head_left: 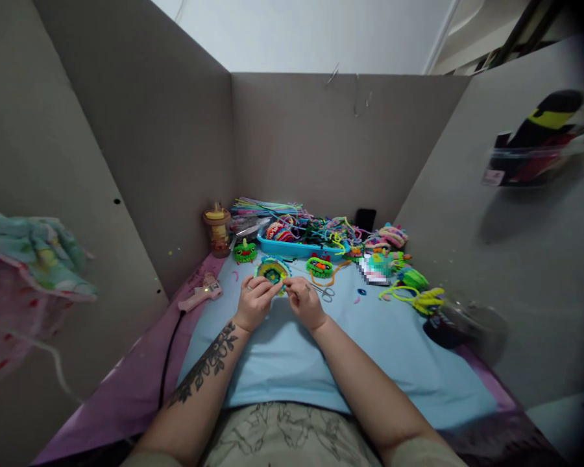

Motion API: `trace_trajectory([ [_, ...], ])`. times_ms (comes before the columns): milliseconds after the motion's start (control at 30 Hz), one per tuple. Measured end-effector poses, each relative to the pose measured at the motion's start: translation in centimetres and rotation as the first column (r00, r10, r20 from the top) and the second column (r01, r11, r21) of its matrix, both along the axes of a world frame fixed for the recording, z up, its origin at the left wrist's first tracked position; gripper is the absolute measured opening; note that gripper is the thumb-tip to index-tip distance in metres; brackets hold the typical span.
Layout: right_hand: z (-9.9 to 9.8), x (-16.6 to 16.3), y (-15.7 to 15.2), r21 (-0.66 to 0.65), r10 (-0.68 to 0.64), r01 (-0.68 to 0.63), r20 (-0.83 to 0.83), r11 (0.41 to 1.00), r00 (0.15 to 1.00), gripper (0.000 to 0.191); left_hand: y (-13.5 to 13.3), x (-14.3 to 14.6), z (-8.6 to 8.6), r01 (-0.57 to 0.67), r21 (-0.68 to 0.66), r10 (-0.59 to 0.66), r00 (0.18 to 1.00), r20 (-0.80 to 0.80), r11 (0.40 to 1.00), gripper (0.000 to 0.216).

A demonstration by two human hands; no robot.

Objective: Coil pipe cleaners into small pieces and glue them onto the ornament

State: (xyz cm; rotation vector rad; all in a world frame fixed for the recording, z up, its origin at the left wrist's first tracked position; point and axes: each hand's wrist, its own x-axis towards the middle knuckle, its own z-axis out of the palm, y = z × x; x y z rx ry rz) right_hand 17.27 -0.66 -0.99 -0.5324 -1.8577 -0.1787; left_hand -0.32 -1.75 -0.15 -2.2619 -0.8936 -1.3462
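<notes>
My left hand (254, 299) and my right hand (305, 301) meet over a light blue mat (370, 337). Both are closed in a pinch on a round woven piece of coloured pipe cleaners (272, 269), yellow and blue with a dark green centre. The left hand holds its near left edge, and the right hand pinches at its right edge. Small scissors (325, 292) lie just right of my right hand. A finished green pipe-cleaner piece (320, 266) rests beyond them.
A blue tray (296, 250) heaped with pipe cleaners stands at the back. A pink glue gun (200, 295) with a black cord lies left. A small bottle (218, 230) stands at the back left. More craft pieces (421, 295) lie right. Grey partition walls enclose the desk.
</notes>
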Motion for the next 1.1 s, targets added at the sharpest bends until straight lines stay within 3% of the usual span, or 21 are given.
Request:
trace_trajectory([
  [300,0.2,0.3,0.0,-0.091,0.011,-0.006,0.053,0.996,0.999,0.033,0.4,0.0,-0.7,0.072,-0.162,-0.05,0.989,0.136,0.984,0.018],
  [500,1.0,0.5,0.0,-0.242,0.058,-0.037,0.079,0.97,0.995,0.034,1.1,-0.5,-0.4,0.207,-0.359,-0.103,0.952,0.287,0.91,0.009],
  [600,1.5,0.6,0.1,-0.319,0.083,-0.067,0.037,0.945,0.996,0.029,1.2,-0.9,0.0,0.336,-0.477,-0.157,0.914,0.375,0.812,0.015],
  [667,2.0,0.9,0.1,-0.373,0.113,-0.099,0.017,0.922,0.993,0.025,1.2,-1.3,0.4,0.426,-0.554,-0.182,0.879,0.441,0.716,0.022],
  [800,3.0,1.7,0.0,-0.523,0.253,-0.214,0.004,0.825,0.967,0.022,1.1,-1.8,0.7,0.603,-0.651,-0.18,0.782,0.597,0.46,0.035],
  [900,3.2,1.9,-0.1,-0.626,0.338,-0.282,-0.031,0.727,0.941,0.022,1.1,-2.0,0.6,0.711,-0.645,-0.136,0.694,0.707,0.28,0.043],
  [1000,3.1,1.5,-0.1,-0.686,0.332,-0.305,-0.097,0.661,0.938,0.021,1.1,-2.1,0.5,0.781,-0.598,-0.069,0.616,0.785,0.179,0.046],
  [1100,2.7,1.1,0.0,-0.732,0.29,-0.312,-0.163,0.606,0.943,0.017,1.0,-2.1,0.5,0.822,-0.554,-0.019,0.561,0.828,0.129,0.046],
])
